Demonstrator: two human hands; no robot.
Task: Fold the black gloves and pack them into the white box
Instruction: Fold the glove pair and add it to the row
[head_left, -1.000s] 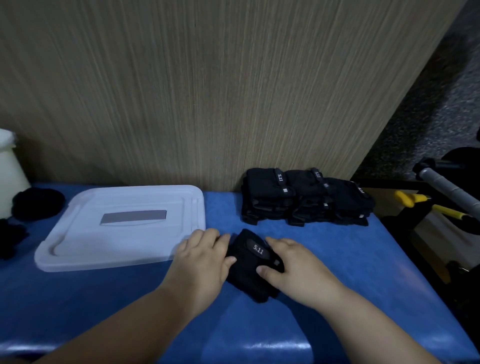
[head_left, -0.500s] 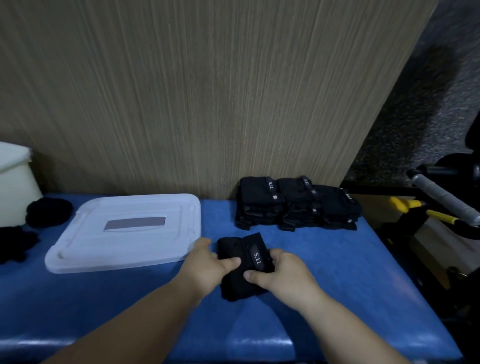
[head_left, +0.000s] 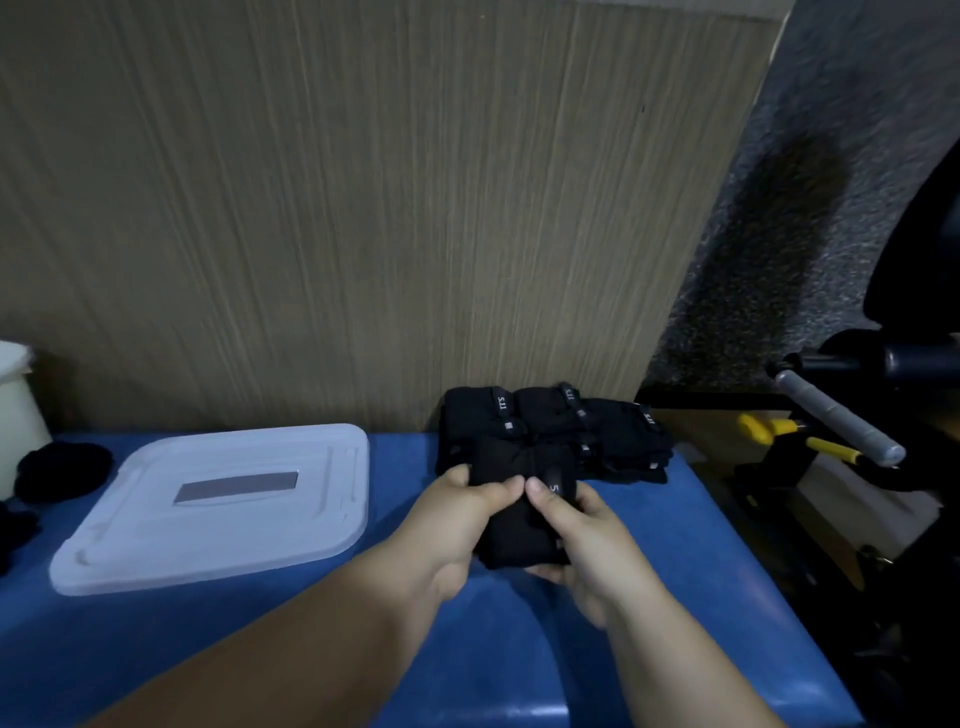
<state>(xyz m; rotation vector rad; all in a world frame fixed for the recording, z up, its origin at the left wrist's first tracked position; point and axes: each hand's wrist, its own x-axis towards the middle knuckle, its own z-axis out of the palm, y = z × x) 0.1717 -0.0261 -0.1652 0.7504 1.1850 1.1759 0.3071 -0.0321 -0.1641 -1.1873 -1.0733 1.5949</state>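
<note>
**Both hands clasp one bundle**

The left hand (head_left: 457, 512) and right hand (head_left: 584, 535) meet in front of the body. Both bare forearms reach in from the lower edge. The fingers and thumbs of each hand curl round a folded black glove (head_left: 519, 543) from either side, and the two thumb tips lie just beside each other on top.

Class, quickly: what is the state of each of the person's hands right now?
Left hand: closed, gripping the folded black glove.
Right hand: closed, gripping the same glove, thumb on top.
</note>
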